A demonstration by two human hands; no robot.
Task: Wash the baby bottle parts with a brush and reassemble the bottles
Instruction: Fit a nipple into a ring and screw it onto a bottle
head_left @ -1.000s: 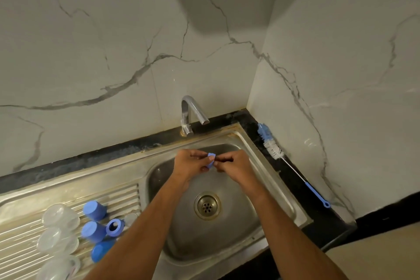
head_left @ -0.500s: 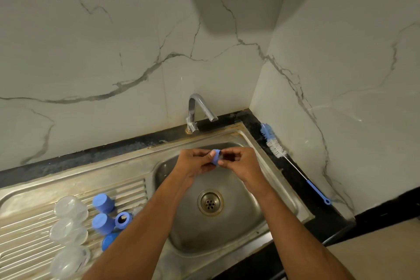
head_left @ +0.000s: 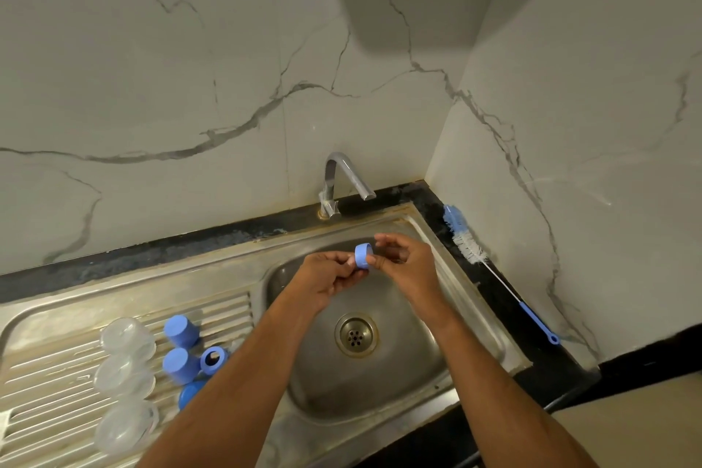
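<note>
Blue ring (head_left: 363,256) between both hands (axis roughly level), over sink (head_left: 433,365).

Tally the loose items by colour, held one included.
Blue bottle parts: 5, one blue ring held by the left hand and right hand, four on the drainboard
Clear domed caps: 3
Blue-and-white brush: 1
Total: 9

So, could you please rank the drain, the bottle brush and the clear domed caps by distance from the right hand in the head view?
From the right hand:
1. Drain, just below it in the basin.
2. Bottle brush, to its right on the black counter.
3. Clear domed caps, far left on the drainboard.
</note>
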